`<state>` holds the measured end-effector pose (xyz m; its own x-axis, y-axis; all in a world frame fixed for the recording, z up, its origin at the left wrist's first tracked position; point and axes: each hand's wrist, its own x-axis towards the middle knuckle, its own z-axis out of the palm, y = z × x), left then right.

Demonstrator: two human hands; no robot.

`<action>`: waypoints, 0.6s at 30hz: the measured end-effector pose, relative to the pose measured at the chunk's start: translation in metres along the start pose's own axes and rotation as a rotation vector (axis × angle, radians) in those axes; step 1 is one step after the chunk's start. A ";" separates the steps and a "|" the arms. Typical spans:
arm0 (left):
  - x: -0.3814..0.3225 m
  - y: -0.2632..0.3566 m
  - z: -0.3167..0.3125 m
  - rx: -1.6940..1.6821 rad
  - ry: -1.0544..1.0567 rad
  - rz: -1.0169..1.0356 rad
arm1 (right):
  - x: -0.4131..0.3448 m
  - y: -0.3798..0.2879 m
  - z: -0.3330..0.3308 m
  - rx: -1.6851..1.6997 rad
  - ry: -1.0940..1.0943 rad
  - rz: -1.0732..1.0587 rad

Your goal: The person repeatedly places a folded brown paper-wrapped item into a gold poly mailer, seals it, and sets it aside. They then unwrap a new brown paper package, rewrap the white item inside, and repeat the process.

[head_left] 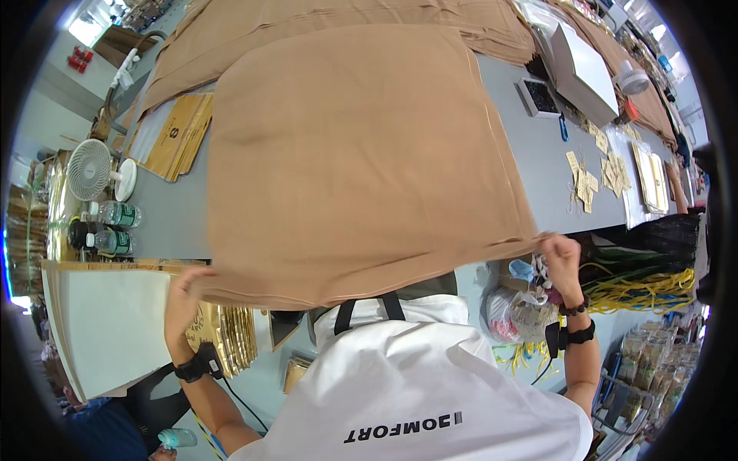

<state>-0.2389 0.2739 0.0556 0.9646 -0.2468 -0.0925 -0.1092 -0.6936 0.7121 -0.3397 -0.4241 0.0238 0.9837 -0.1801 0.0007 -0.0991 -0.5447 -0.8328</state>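
Observation:
A large tan fabric piece (357,155) lies spread over the grey table, its near edge hanging towards my body. At that edge's left corner is my left hand (187,297), fingers bent over the cloth and slightly blurred. My right hand (562,259) pinches the right corner of the same edge between curled fingers. The near edge sags a little between both hands and shows a seam line. Behind it, more tan fabric (346,12) is heaped in folds across the far side of the table.
Left are printed packaging bags (176,135), a small white fan (89,170) and water bottles (115,214). Right are a black-filled tray (539,98), a blue cutter (563,128), hang tags (585,184) and a white box (582,75). Another person's arm (676,187) shows at far right.

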 end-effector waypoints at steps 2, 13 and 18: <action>-0.003 -0.004 0.008 -0.047 -0.227 -0.225 | 0.005 -0.006 0.005 -0.064 -0.392 -0.056; 0.254 -0.079 -0.002 -0.115 0.416 -0.204 | 0.334 0.044 0.042 -0.288 0.221 -0.066; 0.360 -0.065 0.006 -0.169 0.369 -0.380 | 0.448 0.057 0.066 -0.225 0.176 0.157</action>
<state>0.1141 0.2259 -0.0283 0.9519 0.2744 -0.1363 0.2737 -0.5616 0.7809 0.1053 -0.4817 -0.0603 0.9147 -0.4042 -0.0064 -0.2977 -0.6629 -0.6870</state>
